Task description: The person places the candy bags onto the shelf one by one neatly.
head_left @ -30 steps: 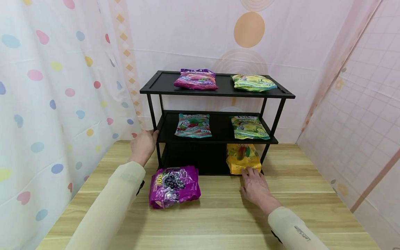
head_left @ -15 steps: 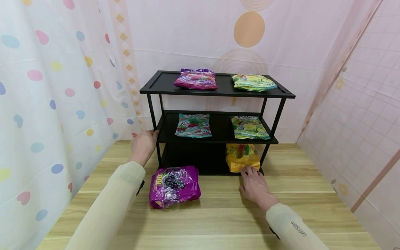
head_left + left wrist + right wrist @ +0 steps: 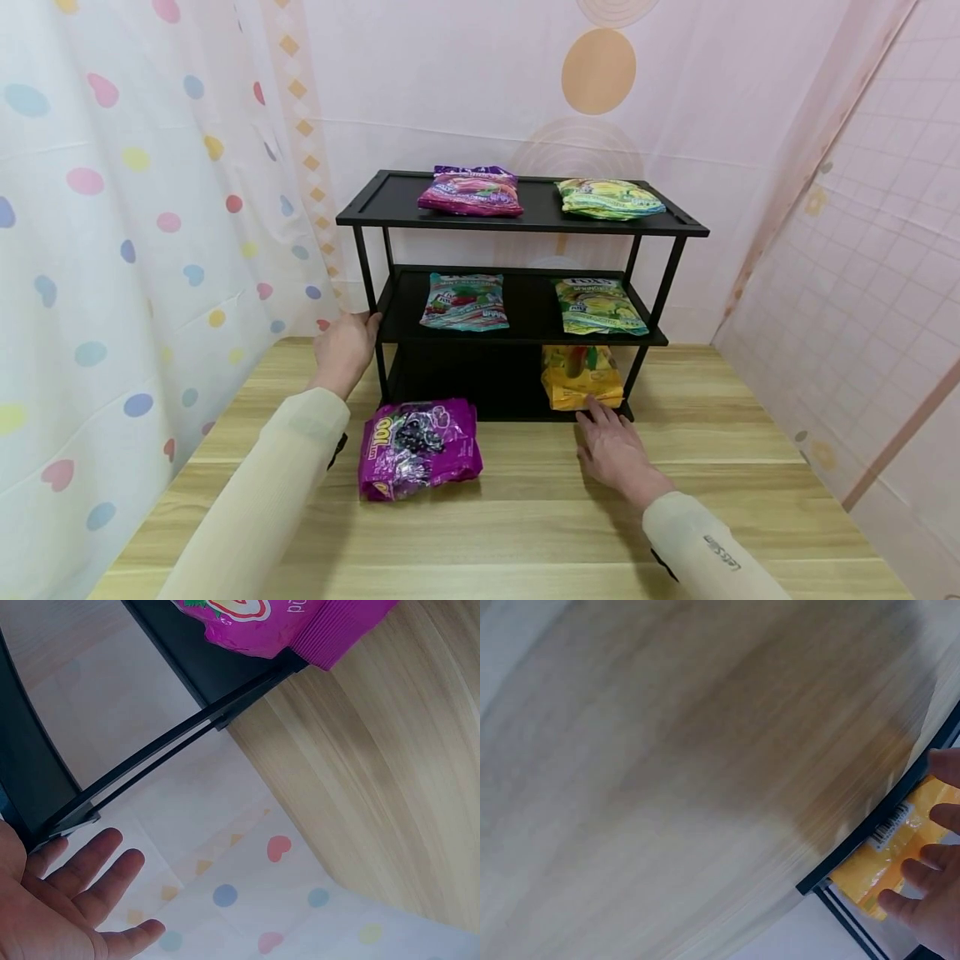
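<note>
My left hand (image 3: 345, 352) holds the left side of a black three-tier shelf (image 3: 525, 223) at its middle tier. In the left wrist view, thumb and index finger are at the shelf's corner while the other fingers spread loose. My right hand (image 3: 613, 450) touches the front of a yellow candy bag (image 3: 581, 383) with extended fingertips. This bag lies on the right of the bottom tier, its far end hidden under the middle tier. A purple candy bag (image 3: 420, 450) lies in front at the left, on the table and against the bottom tier's front edge.
On the top tier lie a pink-purple candy bag (image 3: 472, 192) and a yellow-green one. The middle tier bears a teal candy bag (image 3: 465, 302) and a green-yellow bag (image 3: 598, 306). Curtains stand behind and on both sides of the wooden table (image 3: 525, 542).
The yellow bag has slid slightly back onto the bottom tier, with my right fingertips against it. My left hand and the other bags have stayed where they were.
</note>
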The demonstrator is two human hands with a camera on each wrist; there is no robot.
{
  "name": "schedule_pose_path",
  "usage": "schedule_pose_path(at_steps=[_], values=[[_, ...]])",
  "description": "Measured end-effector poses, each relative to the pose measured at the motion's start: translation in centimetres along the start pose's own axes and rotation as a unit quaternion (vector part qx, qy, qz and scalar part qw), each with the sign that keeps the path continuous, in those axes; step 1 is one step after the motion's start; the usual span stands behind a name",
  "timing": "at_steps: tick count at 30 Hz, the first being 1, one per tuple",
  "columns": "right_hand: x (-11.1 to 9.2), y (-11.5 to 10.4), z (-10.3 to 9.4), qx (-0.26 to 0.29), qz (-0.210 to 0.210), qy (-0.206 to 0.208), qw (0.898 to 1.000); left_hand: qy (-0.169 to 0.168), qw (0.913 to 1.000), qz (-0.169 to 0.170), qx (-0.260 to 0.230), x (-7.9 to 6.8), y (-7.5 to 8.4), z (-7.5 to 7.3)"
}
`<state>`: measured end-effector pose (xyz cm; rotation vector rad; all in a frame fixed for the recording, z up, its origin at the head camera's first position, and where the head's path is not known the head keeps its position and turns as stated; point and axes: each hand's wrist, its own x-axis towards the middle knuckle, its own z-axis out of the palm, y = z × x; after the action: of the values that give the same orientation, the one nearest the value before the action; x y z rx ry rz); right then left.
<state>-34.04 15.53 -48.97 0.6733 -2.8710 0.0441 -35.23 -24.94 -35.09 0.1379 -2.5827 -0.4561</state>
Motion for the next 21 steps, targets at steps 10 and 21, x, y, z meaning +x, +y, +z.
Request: schedule_pose_path(at_steps=[10,21], values=[[-0.2,1.3,-0.7,0.025,0.023,0.102,0.994,-0.009,1.0,-0.004,-0.002,0.1,0.0,-0.1],[-0.5,4.2,-2.2,0.057,0.045,0.207,0.976,-0.017,0.9998,-0.01,0.0,0.0,0.1,-0.2]])
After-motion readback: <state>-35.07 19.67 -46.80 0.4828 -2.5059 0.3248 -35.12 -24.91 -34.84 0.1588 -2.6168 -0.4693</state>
